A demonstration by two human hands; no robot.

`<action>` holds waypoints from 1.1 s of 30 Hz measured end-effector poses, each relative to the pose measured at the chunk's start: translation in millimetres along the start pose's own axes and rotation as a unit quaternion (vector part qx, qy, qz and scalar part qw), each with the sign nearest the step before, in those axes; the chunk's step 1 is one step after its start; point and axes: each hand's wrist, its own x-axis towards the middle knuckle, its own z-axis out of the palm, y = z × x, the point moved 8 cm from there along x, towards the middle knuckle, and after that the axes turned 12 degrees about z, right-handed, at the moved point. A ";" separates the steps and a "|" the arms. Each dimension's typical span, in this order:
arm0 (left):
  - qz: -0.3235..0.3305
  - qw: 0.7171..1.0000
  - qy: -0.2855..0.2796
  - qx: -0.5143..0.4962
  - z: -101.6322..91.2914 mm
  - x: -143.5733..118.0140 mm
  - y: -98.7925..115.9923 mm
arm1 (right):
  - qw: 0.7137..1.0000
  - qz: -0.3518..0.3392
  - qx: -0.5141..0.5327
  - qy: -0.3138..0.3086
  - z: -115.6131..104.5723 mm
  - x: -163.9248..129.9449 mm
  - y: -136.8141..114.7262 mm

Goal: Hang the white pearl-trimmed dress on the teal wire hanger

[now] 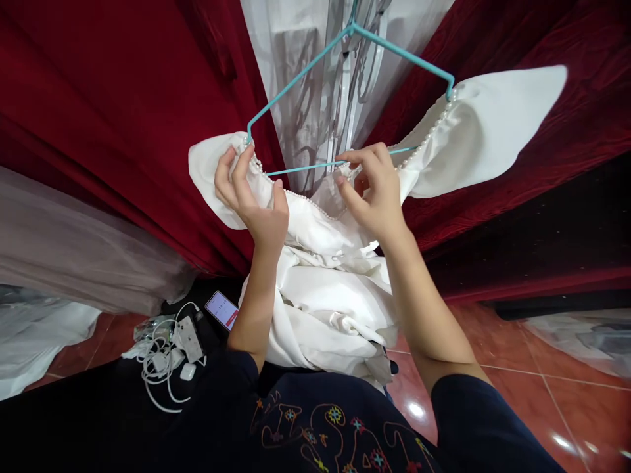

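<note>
A white satin dress [335, 295] with a pearl-beaded neckline and wide pointed shoulder pieces hangs on a thin turquoise hanger [401, 50]. My left hand [254, 197] rests against the left shoulder piece, near the hanger's end, fingers spread and thumb apart. At the neckline, just by the hanger's lower bar, my right hand [373, 190] has its thumb and fingers curled around the beaded edge. Part of that edge is hidden behind the fingers. The right shoulder piece [513, 125] stands out untouched. Below, the skirt lies bunched in folds in front of me.
Dark red curtains [123, 85] flank white garments and hangers [345, 85] behind the dress. At lower left, a lit phone [221, 309], white cables [165, 374] and a power strip [188, 338] lie on a black surface. The floor has red tiles [522, 374].
</note>
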 end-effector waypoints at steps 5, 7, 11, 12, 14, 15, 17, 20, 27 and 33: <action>0.036 0.999 0.011 -0.031 6.4 3.6 -13.8 | 0.996 0.000 0.004 0.094 4.9 -25.5 -1.1; 0.023 0.999 0.012 -0.041 9.6 6.1 -27.5 | 0.994 -0.004 0.013 0.111 6.6 -32.0 -7.6; -0.047 0.996 0.019 -0.077 8.1 15.6 -57.6 | 0.992 0.009 0.009 0.122 9.7 -34.3 -15.8; -0.055 0.995 0.027 -0.081 3.8 19.7 -62.2 | 0.993 0.013 0.004 0.120 10.6 -34.2 -16.5; -0.040 0.995 0.050 -0.076 -9.4 31.1 -65.6 | 0.994 0.013 0.004 0.109 12.1 -34.3 -17.6; -0.024 0.995 0.063 -0.069 -17.2 37.6 -65.6 | 0.995 0.010 0.009 0.102 12.4 -34.4 -18.0; 0.002 0.994 0.090 -0.065 -32.0 49.9 -66.4 | 0.996 0.007 0.025 0.089 12.0 -34.6 -18.2; -0.007 0.990 0.107 -0.094 -43.9 64.6 -75.8 | 0.994 0.013 0.043 0.098 7.2 -34.2 -17.3; -0.141 0.985 -0.089 -0.043 -29.3 76.5 -109.7 | 0.991 0.029 0.022 0.128 -1.7 -33.9 -14.6; -0.147 0.989 -0.028 -0.020 -56.8 58.9 -130.7 | 0.992 0.004 0.029 0.120 -6.9 -40.6 -22.1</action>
